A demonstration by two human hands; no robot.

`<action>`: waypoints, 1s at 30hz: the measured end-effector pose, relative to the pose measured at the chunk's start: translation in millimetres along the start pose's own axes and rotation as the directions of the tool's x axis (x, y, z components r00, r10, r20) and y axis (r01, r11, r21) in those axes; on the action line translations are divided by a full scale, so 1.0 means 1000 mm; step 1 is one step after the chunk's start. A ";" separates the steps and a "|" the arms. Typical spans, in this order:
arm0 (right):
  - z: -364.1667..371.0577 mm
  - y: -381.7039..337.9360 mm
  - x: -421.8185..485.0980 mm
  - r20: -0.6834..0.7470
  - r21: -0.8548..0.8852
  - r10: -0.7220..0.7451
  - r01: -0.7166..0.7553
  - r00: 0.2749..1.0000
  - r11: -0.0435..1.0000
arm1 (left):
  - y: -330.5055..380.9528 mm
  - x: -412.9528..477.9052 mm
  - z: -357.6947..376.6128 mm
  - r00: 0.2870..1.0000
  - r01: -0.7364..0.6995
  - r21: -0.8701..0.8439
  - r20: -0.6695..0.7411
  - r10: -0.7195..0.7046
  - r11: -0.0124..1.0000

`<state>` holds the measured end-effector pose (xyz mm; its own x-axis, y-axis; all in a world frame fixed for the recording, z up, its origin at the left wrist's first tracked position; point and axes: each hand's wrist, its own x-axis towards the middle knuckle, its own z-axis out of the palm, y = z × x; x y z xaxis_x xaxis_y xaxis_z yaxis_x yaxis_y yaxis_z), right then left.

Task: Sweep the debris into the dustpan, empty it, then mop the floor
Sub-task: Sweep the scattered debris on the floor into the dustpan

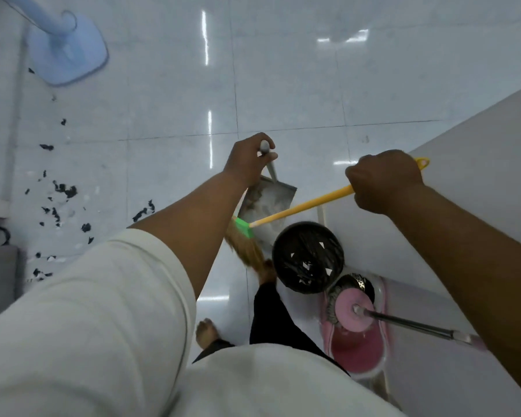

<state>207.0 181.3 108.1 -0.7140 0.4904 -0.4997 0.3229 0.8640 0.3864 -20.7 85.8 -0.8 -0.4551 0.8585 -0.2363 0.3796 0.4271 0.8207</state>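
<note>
My left hand (248,159) grips the handle of a grey metal dustpan (271,197), which hangs tilted above the floor beside a black-lined bin (307,257). My right hand (384,182) grips the yellow handle of a broom (301,207); its green collar and straw bristles (244,248) hang just left of the bin. Black and white debris (57,200) lies scattered on the white tiles at the left. A pink spin mop (354,311) rests in its pink bucket (358,347) at the lower right.
A pale blue fan base (66,46) stands on the floor at the upper left. A white wall (463,164) runs along the right, right behind the bin and bucket. My bare feet (206,332) stand beside the bin. A grey object edges in at far left.
</note>
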 end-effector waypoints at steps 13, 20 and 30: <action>-0.082 -0.033 0.011 -0.002 -0.301 -0.041 0.039 0.999 0.953 | -0.089 -0.111 -0.157 0.854 0.173 0.013 -0.499 -0.144 0.985; -0.109 -0.070 0.031 0.129 -0.240 0.061 -0.029 0.990 0.970 | -0.144 -0.180 -0.204 0.812 0.274 -0.017 -0.532 -0.241 0.962; -0.077 -0.132 0.049 0.280 -0.182 0.039 0.014 0.959 0.983 | -0.201 -0.277 -0.224 0.776 0.383 -0.031 -0.532 -0.340 0.923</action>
<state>81.8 82.5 92.4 -0.4984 0.5358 -0.6816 0.1948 0.8353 0.5142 -151.5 -302.0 16.1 -0.9104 0.3697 -0.1856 0.1507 0.7143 0.6834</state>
